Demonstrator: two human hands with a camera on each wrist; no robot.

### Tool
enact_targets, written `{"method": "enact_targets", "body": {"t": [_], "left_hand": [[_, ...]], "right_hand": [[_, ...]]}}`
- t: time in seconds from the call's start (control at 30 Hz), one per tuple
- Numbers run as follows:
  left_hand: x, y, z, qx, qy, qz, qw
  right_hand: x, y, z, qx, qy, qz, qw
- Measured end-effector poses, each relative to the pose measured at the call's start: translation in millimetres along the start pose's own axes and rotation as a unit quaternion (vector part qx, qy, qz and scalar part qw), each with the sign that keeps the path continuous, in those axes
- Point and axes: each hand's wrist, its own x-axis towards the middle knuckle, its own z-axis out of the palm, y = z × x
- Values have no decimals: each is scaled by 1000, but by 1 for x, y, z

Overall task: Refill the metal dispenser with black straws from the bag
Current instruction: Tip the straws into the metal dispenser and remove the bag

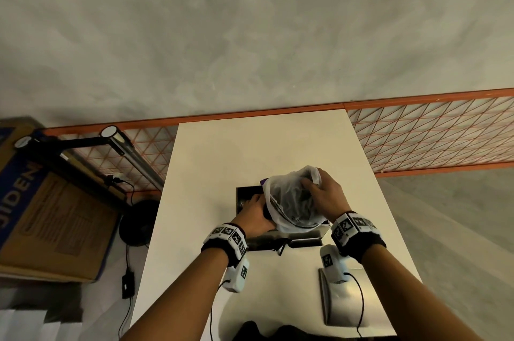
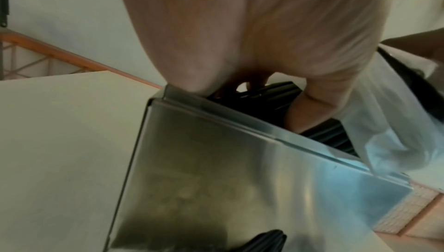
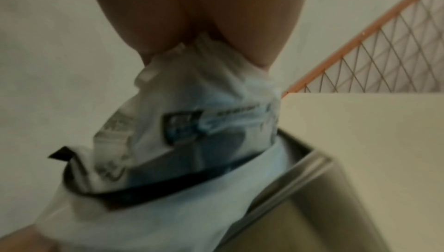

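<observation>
Both hands work above the shiny metal dispenser box: right hand grips the translucent plastic bag, left hand apparently clasps black straws.

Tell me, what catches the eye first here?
Two hands meet over a shiny metal dispenser mid-table. The right hand grips a crumpled plastic bag by its top; the left hand holds black straws at the dispenser's open top.

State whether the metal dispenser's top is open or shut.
Open: the shiny metal dispenser shows black straws above its rim, gripped by the left hand.
</observation>
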Motion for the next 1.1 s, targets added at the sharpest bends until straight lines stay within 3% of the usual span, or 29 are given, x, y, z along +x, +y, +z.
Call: {"method": "enact_targets", "body": {"t": [0.13, 0.33, 0.5, 0.67, 0.77, 0.93, 1.1], "left_hand": [[5, -5, 2, -10, -11, 15, 1000], [-1, -5, 15, 24, 43, 61, 997], [1, -9, 22, 15, 98, 64, 993], [9, -19, 24, -35, 126, 78, 988], [6, -15, 23, -41, 143, 90, 985], [0, -9, 26, -36, 153, 109, 981], [-7, -7, 28, -50, 180, 98, 977]], "right_hand": [[4, 11, -22, -96, -65, -24, 993], [3, 9, -24, -180, -143, -35, 973], [2, -1, -18, -176, -135, -51, 974], [-6, -12, -16, -50, -59, -32, 996], [-13, -15, -11, -29, -37, -45, 998], [-17, -6, -3, -131, -91, -55, 986], [-24, 5, -1, -107, -111, -41, 987]]}}
